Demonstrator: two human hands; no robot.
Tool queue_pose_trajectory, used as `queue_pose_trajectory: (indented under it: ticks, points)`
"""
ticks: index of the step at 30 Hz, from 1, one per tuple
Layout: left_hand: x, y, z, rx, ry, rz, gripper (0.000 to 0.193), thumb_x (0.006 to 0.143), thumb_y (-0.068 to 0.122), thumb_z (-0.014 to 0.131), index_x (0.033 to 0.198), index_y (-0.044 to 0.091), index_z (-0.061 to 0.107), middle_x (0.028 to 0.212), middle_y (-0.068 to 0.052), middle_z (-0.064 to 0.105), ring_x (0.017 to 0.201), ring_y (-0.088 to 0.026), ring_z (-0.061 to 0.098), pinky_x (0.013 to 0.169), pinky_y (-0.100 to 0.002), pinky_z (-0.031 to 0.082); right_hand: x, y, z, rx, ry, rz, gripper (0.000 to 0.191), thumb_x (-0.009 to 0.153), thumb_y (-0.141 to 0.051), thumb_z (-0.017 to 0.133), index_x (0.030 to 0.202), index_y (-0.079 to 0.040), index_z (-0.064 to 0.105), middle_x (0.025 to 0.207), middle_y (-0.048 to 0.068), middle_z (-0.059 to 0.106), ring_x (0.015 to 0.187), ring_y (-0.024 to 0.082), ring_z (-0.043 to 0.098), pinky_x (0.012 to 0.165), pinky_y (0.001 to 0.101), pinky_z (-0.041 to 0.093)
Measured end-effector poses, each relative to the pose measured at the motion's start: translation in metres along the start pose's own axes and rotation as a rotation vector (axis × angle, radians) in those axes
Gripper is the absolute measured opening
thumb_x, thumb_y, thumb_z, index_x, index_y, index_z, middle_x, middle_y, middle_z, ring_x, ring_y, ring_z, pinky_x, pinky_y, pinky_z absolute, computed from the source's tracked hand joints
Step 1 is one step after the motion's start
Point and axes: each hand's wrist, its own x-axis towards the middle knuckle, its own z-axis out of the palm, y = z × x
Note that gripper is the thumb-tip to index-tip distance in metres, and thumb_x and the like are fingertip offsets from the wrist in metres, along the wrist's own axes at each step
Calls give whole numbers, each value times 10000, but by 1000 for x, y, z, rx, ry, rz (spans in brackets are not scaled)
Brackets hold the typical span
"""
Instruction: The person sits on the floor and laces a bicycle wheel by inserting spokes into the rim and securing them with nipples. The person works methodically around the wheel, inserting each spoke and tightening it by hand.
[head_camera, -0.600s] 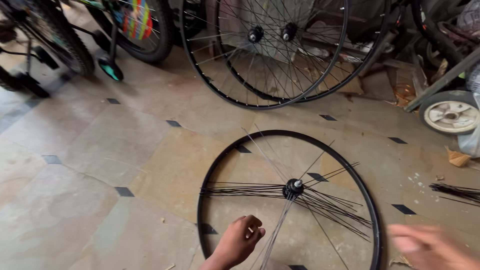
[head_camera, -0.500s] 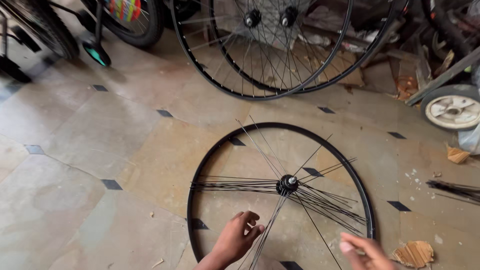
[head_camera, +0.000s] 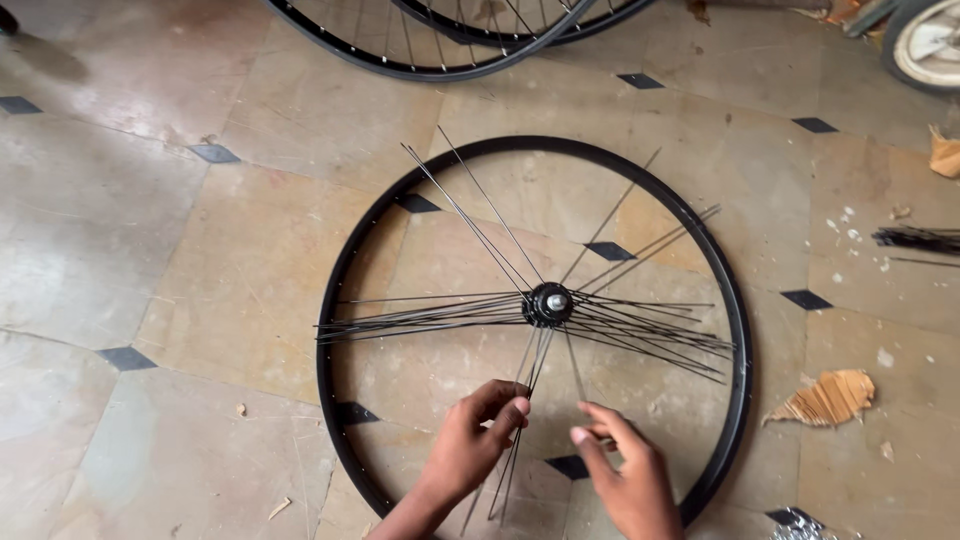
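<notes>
While the rim (head_camera: 345, 250) lies flat on the tiled floor (head_camera: 130, 200) with the hub (head_camera: 548, 303) loose at its centre, best to fan one spoke (head_camera: 525, 385) at a time and keep the rest untangled. Left hand (head_camera: 472, 447): fingers curled narrow, pinching the spokes hanging toward me. Right hand (head_camera: 625, 470): fingertips nearly closed on another spoke end, just beside.

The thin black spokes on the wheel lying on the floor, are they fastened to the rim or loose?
Loose. The thin black spokes fan from the hub in bunches, ends unattached to the black rim.
</notes>
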Motion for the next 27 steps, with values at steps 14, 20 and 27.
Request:
queue_pose_trajectory:
  ticks: [14,20,27]
  points:
    - [-5,0,-13,82,87,24,350,976,346,612,1118,72,777,1037,-110,792,974,-187,755,790,-309,610,5,-15,57,444,-310,210,419,924,-258,658,1310,-94,648,1072,-4,752,960,111,689,847,298,555]
    - [-18,32,-23,373,122,35,299,936,318,656,1083,86,773,998,-103,743,891,-223,731,828,-355,576,2,-20,66,763,-403,176,397,1001,-315,584,1235,-19,707,966,29,727,933,117,647,815,290,486]
    - [-32,49,-55,1022,666,681,261,895,118,642,1142,57,699,1051,-129,705,915,-336,658,794,-474,535,-2,-23,74,695,-401,192,306,959,-241,645,1180,-39,713,873,34,736,839,121,672,773,284,493]
